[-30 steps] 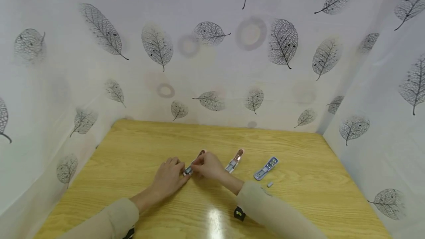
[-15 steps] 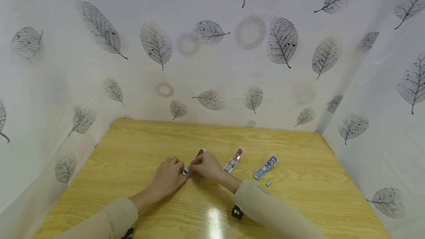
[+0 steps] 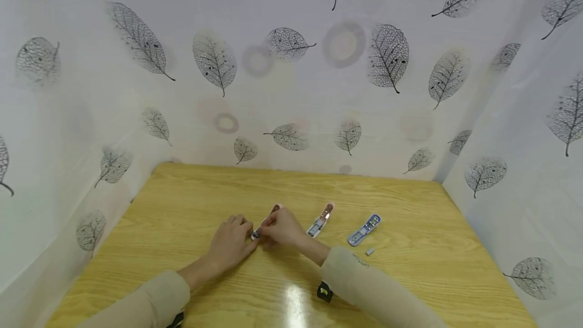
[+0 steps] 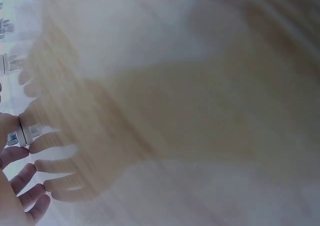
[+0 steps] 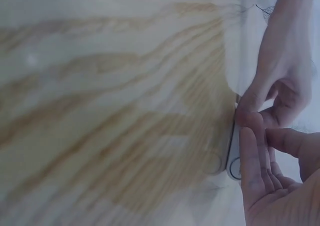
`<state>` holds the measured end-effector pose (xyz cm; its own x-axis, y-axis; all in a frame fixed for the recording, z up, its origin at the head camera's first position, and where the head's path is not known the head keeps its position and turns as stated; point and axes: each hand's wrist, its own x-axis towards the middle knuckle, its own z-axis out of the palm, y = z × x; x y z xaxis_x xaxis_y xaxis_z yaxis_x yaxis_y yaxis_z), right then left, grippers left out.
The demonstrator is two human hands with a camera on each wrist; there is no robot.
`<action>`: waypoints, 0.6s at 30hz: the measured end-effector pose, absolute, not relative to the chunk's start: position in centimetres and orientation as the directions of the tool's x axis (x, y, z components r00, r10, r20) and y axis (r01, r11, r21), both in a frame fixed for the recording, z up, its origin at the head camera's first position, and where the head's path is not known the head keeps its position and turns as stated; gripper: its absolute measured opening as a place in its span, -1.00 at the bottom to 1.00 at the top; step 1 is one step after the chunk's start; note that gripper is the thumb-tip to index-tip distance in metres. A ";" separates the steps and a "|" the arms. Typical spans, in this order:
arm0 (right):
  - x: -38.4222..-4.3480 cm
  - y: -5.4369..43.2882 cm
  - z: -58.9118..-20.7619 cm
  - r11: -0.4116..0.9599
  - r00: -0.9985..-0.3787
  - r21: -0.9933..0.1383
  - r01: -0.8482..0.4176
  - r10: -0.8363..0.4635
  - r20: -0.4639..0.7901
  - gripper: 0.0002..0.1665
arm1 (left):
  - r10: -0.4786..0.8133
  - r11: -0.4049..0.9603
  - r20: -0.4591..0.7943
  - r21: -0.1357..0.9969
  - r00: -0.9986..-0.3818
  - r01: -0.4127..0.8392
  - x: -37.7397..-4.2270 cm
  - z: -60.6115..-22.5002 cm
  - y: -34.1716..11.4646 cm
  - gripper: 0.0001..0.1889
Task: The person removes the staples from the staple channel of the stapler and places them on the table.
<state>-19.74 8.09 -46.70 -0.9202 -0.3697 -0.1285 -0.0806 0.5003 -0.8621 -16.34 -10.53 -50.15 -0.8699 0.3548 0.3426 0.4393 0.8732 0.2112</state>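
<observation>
White sheets with leaf prints stand behind the wooden surface (image 3: 191,201). Near the middle of the frame, the left hand (image 3: 231,245) and right hand (image 3: 284,229) both pinch one small stapler (image 3: 265,224) lying on the wood. It is tiny, so it could slip and bump the next stapler (image 3: 321,220) just to its right.

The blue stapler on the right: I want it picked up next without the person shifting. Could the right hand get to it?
Probably yes: the blue stapler lies beyond the right hand, with only the pink stapler between.
</observation>
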 end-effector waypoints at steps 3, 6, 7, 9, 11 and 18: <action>-19.9 8.5 -46.4 0.521 -0.924 -0.846 -0.115 -0.368 -0.101 -0.82 | 0.352 0.870 0.345 0.222 -0.870 0.440 -16.3 -50.1 -10.5 -0.65; -20.1 9.3 -46.3 0.509 -0.930 -0.855 -0.101 -0.354 -0.101 -0.82 | 0.347 0.871 0.335 0.232 -0.876 0.434 -16.3 -50.1 -10.4 -0.64; -20.2 9.6 -46.2 0.493 -0.929 -0.866 -0.084 -0.352 -0.111 -0.82 | 0.346 0.871 0.330 0.234 -0.878 0.431 -16.3 -50.1 -10.4 -0.65; -20.2 10.1 -46.2 0.464 -0.927 -0.885 -0.047 -0.351 -0.135 -0.81 | 0.342 0.875 0.319 0.234 -0.884 0.424 -16.4 -50.1 -10.4 -0.65; -20.1 10.7 -46.1 0.442 -0.924 -0.897 -0.016 -0.349 -0.155 -0.81 | 0.339 0.877 0.314 0.235 -0.887 0.419 -16.4 -50.1 -10.4 -0.66; -18.7 11.9 -46.2 0.395 -0.906 -0.917 0.047 -0.369 -0.206 -0.80 | 0.332 0.879 0.316 0.239 -0.889 0.413 -16.4 -50.2 -10.3 -0.67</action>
